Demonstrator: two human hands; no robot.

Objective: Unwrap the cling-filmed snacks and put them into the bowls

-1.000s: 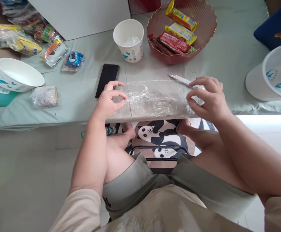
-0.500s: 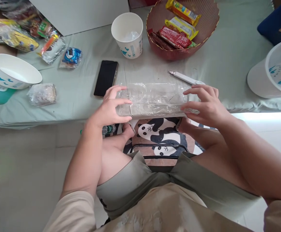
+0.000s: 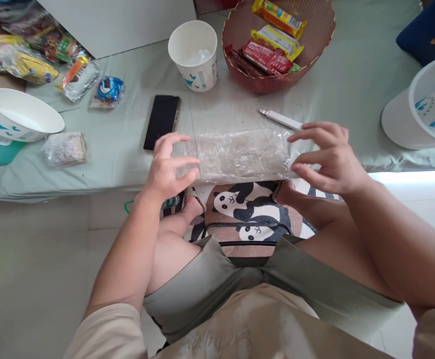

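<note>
A clear, crinkled plastic wrapper [image 3: 245, 154] lies lengthwise along the front edge of the cloth-covered table; whether anything is inside it I cannot make out. My left hand [image 3: 170, 164] is at its left end, fingers spread and curved, the fingertips over or just touching the plastic. At the other end my right hand [image 3: 327, 157] is open too, thumb and fingers apart, its fingertips close to the plastic's edge. A white utility knife [image 3: 280, 118] rests behind the wrapper, its handle end partly hidden by my right hand. Left of the wrapper lies a black phone [image 3: 162, 121].
A paper cup [image 3: 193, 57] and a reddish bowl [image 3: 265, 82] of wrapped snacks stand behind. Packaged snacks [image 3: 107, 92] and a white paper bowl [image 3: 23, 117] are on the left. At right is a white bucket [image 3: 400, 119]. A panda-print mat [image 3: 254, 209] lies below.
My right hand has moved a little to the right and its fingers have opened away from the wrapper. My left hand has shifted slightly left. The wrapper stays on the table edge.
</note>
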